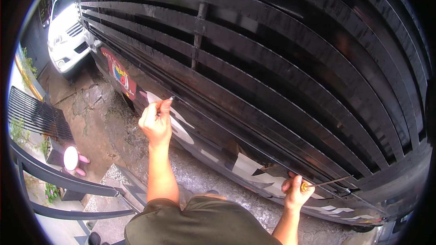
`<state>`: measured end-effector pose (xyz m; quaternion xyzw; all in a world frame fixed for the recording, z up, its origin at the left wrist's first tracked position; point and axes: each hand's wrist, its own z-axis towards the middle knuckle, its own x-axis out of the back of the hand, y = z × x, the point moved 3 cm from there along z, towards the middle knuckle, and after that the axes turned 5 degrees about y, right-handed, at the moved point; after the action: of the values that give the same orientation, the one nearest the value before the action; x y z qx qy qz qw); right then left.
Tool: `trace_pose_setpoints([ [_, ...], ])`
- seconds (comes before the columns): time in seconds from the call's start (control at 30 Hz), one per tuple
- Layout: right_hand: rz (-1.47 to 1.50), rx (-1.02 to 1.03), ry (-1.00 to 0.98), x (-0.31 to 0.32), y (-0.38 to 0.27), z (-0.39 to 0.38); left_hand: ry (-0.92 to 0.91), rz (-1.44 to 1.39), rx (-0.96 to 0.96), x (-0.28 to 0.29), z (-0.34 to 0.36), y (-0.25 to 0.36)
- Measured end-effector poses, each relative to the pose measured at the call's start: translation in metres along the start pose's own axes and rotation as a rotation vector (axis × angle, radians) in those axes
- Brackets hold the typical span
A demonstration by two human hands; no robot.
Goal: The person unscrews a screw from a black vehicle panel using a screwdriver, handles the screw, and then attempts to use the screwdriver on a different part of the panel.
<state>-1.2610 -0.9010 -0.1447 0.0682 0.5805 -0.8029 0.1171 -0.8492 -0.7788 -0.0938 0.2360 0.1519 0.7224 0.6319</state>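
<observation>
My left hand [156, 121] is raised in front of the dark vehicle's side, thumb and fingers pinched together. A small shiny piece [172, 98] sticks out at the fingertips, too small to name. Lower right, my right hand [297, 194] is closed round the yellow handle of a screwdriver [304, 186]. Its long thin shaft points right, across the lower edge of the black slatted side [272, 59]. Whether the tip touches anything, I cannot tell. Below the slats runs a painted lower panel [247, 165] with white and grey shapes.
A white car [68, 34] stands at the far left. On the left are a pink-legged stool with a round top [71, 158], a curved dark railing [68, 172], a black slatted grate [38, 113] and plants [52, 192]. Wet, rough concrete [104, 113] lies alongside the vehicle.
</observation>
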Motion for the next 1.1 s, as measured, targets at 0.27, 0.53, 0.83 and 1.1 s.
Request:
trace_pose_setpoints([
  [0.27, -0.049, 0.061, -0.048, -0.005, -0.006, 0.001, 0.037, -0.12, -0.224, -0.001, 0.012, 0.022],
  [0.53, -0.036, 0.074, -0.058, -0.001, -0.001, 0.001, 0.014, -0.166, -0.057, 0.003, 0.017, 0.033],
  [0.83, -0.063, 0.019, 0.029, -0.006, -0.009, -0.004, -0.148, 0.047, 0.057, 0.006, 0.019, 0.005],
  [1.1, -0.335, -0.277, -0.016, -0.02, -0.012, -0.001, -0.196, -0.128, -0.097, 0.026, 0.019, -0.021],
])
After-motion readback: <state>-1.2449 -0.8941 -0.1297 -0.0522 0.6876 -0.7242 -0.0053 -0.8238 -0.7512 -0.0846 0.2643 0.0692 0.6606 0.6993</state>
